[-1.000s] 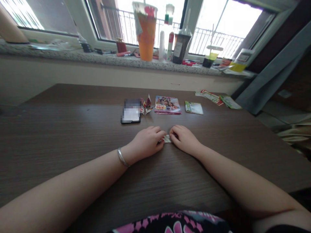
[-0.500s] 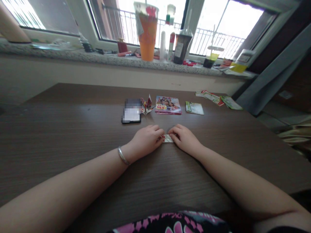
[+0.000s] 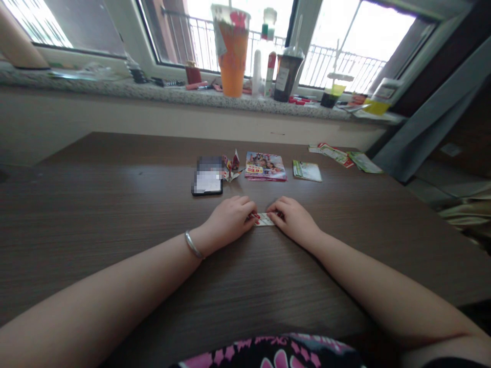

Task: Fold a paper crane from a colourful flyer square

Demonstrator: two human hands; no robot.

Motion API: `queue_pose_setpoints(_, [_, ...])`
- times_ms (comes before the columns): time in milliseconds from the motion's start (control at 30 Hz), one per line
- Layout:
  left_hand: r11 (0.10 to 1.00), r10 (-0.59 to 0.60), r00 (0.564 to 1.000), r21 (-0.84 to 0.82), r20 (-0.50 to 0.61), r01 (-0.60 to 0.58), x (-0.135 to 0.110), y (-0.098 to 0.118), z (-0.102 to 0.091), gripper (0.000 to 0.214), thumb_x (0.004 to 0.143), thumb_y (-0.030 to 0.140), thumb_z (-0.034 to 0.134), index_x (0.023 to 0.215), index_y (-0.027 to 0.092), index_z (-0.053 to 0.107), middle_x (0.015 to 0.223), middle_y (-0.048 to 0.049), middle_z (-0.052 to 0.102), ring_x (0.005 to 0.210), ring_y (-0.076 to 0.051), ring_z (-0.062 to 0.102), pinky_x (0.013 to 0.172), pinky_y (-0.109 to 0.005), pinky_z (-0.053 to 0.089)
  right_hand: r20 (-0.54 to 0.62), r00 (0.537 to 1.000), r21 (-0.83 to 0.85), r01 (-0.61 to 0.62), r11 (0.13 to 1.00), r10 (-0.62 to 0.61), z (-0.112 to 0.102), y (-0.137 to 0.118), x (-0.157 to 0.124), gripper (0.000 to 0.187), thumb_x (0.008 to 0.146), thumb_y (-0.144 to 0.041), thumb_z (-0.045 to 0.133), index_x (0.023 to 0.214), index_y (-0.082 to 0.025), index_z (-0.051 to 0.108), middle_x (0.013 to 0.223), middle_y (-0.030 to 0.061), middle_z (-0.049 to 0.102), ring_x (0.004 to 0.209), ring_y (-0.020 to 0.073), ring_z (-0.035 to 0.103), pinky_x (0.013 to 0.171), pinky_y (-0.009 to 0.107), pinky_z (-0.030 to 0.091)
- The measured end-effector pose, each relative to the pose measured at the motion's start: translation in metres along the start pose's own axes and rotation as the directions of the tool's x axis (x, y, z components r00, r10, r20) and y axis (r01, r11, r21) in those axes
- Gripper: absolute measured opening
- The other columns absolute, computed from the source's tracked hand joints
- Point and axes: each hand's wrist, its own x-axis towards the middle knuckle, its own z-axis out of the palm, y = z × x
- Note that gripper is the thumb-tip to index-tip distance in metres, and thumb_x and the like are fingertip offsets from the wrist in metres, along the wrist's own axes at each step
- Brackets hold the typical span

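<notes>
A narrow folded strip of printed paper (image 3: 264,220) lies flat on the dark wooden table (image 3: 245,296), its middle showing between my hands. My left hand (image 3: 233,217) pinches the strip's left end, with curled fingers hiding that end. At the other end, my right hand (image 3: 292,219) grips the paper between thumb and bent fingers. Beyond the hands stands a small folded paper figure (image 3: 231,167), beside a phone (image 3: 207,179) whose screen is blurred out.
A stack of colourful flyers (image 3: 265,166) and a small green-and-white packet (image 3: 307,171) lie past my hands. Several printed slips (image 3: 337,155) sit at the far right. Cups and bottles, including a tall orange drink cup (image 3: 233,61), line the stone windowsill (image 3: 169,94).
My left hand has shifted slightly to the left, so a little more of the paper strip shows. The right hand has hardly moved.
</notes>
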Motion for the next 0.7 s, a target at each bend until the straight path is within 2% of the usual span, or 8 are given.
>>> queue_pose_setpoints(433, [0.999,0.019,0.999,-0.03,-0.031,-0.02,-0.0026,0.0014,0.0003,0.005,0.081,0.023,0.058,0.081,0.019,0.058,0.081,-0.0027,0.058,0.075,-0.017,0.055,0.066,-0.028,0.042,-0.029,0.991,-0.008,0.131,0.991,-0.131,-0.0027,-0.003,-0.0058,0.004,0.084,-0.022,0.061,0.085,-0.019,0.06,0.086,0.0042,0.06,0.083,0.0179,0.053,0.077,0.03,0.042])
queue_pose_setpoints(700, [0.99,0.13,0.991,0.05,-0.017,-0.129,-0.0014,0.0028,-0.0011,0.017,0.09,0.027,0.05,0.083,0.018,0.063,0.082,-0.004,0.06,0.077,-0.017,0.055,0.069,-0.029,0.042,-0.019,0.985,0.018,0.171,0.985,-0.171,-0.0025,-0.0075,-0.0058,0.005,0.086,-0.024,0.059,0.086,-0.02,0.06,0.088,0.0038,0.063,0.086,0.0178,0.056,0.079,0.029,0.043])
